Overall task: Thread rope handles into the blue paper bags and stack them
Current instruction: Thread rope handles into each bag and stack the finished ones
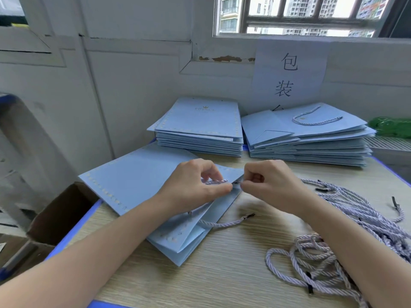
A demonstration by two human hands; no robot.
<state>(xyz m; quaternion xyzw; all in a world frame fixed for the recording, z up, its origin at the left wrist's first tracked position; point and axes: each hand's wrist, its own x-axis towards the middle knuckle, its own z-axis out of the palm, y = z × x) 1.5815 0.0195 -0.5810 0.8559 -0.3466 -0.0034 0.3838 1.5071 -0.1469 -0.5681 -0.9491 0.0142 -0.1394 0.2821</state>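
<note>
Flat blue paper bag lies on the wooden table, its opening edge pointing toward the rope pile, one corner overhanging the table's blue left edge. Left hand rests on the bag's top edge, thumb and fingers curled, grip pinching a short stretch of lilac rope handle at the bag's punched edge. Right hand sits just beside the left one, fingers curled tight, grip pinching the rope's end right at the bag edge; whether the tip is through the hole, cannot tell. A second lilac rope with a black tip comes out from under the bag's upper panel and trails onto the table toward the pile. Loose pile of lilac rope handles lies on the table right of the bag, partly under the right forearm. Behind the bag, a stack of flat blue bags without handles with a dotted border on the top one. Just beside that stack, on its right, a stack of finished bags with a rope handle lying on top. Paper sign with printed characters hangs on the wall behind the finished stack. Green object right of that stack, too blurred to identify. Cardboard box sits below the table's left edge.
</note>
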